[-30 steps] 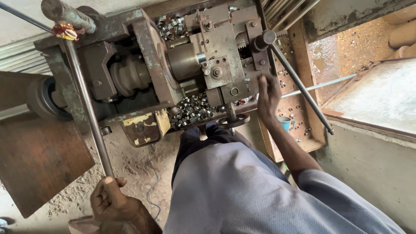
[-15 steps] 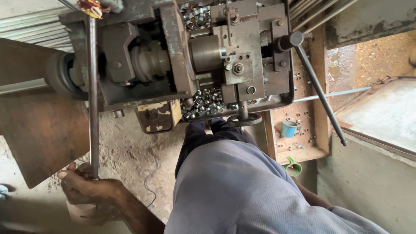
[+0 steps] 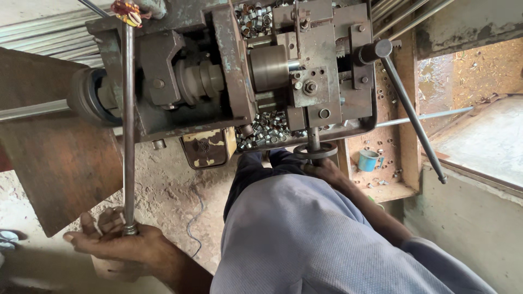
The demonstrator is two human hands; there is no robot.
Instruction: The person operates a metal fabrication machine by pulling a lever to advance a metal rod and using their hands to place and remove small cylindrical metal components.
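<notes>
I am gripping the lower end of the long lever (image 3: 128, 130) with my left hand (image 3: 117, 245), fingers wrapped around it, at the near left. The lever is running up to the lathe (image 3: 229, 81). My right hand (image 3: 327, 170) is grasping the handwheel (image 3: 315, 151) below the slide, just right of the small metal rings (image 3: 267, 126) lying in the tray.

Single head view, looking steeply down, close over lathe (image 3: 245, 81).
</notes>
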